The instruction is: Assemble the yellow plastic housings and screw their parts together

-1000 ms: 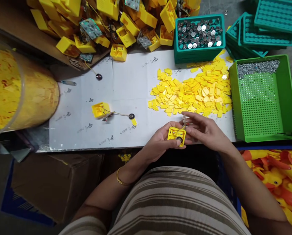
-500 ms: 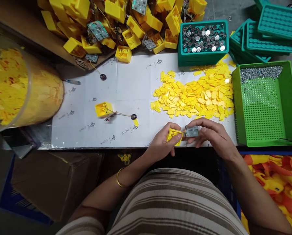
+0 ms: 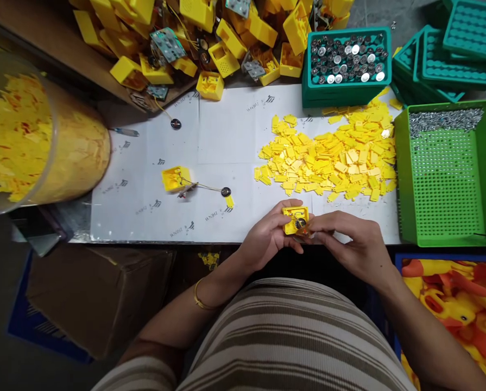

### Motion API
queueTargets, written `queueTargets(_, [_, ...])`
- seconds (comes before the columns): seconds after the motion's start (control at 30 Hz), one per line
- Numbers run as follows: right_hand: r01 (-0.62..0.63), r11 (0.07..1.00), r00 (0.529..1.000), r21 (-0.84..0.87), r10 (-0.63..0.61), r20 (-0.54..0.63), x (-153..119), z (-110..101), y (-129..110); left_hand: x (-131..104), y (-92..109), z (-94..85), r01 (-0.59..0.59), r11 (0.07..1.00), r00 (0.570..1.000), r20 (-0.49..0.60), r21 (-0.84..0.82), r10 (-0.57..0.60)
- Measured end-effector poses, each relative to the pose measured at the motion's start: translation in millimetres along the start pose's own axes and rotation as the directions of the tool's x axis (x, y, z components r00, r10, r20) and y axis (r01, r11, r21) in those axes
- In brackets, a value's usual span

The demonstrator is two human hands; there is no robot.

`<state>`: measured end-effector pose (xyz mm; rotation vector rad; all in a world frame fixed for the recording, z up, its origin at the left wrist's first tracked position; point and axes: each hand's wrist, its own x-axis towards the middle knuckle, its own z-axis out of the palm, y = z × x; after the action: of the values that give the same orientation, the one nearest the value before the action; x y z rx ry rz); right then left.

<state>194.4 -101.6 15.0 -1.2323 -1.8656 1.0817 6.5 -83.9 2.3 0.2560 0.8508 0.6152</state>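
My left hand (image 3: 269, 233) grips a small yellow plastic box (image 3: 288, 227) with its open side up, near the table's front edge. A round dark speaker (image 3: 300, 222) shows inside the box, with thin wires by it. My right hand (image 3: 344, 236) is closed at the box's right side, thumb and fingertips pinching a small circuit board (image 3: 303, 233) that is mostly hidden. To the left, another yellow box (image 3: 173, 179) lies on the table, wired to a board and a round speaker (image 3: 226, 191). A small yellow plate (image 3: 229, 201) sits beside that speaker.
Loose yellow plates (image 3: 332, 163) are heaped beyond my hands. A teal tray of button cells (image 3: 346, 95) stands behind them; a green basket (image 3: 438, 231) with screws is at right. Yellow boxes (image 3: 226, 57) fill the back, a plastic tub (image 3: 80, 146) the left. Toy ducks (image 3: 450, 309) lie lower right.
My right hand has turned over and brought the circuit board against the box. The box in my left hand has tilted, so its inside and the speaker now show.
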Motion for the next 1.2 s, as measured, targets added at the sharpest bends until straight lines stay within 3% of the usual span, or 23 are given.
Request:
queueTargets(0.3, [0.121,0.976,0.989,-0.179,-0.104,0.101,-0.2,1.2,-7.0,-1.5,-4.4,8.8,-0.033,0.999,0.999,-0.032,0.025,0.033])
queueTargets(0.57, [0.25,0.967,0.967,-0.055,-0.246,0.073,-4.2,2.4,-13.5,-5.2,-3.9,14.4,0.002,1.0,1.0,-0.014,0.004,-0.002])
queueTargets(0.77, [0.283,0.944,0.958,-0.171,-0.27,0.098,-7.9,6.5,-12.0,-6.9,0.8,17.7,0.007,0.999,1.0,-0.002,-0.032,-0.007])
queueTargets(0.9, [0.229,0.925,0.973,-0.304,-0.23,0.033,-9.5,6.8,-15.5,-9.7,3.3,19.5,0.032,0.998,0.999,0.004,-0.05,-0.032])
queueTargets(1.07, [0.061,0.99,0.995,-0.127,-0.07,-0.068,-10.6,5.2,-18.0,-11.3,0.2,18.1,-0.005,1.0,0.999,0.035,-0.016,0.005])
queueTargets(1.2, [-0.028,0.994,0.995,-0.103,0.018,-0.101,-9.4,6.5,-16.9,-9.8,-3.7,14.1,-0.01,1.0,0.997,0.072,0.001,0.01])
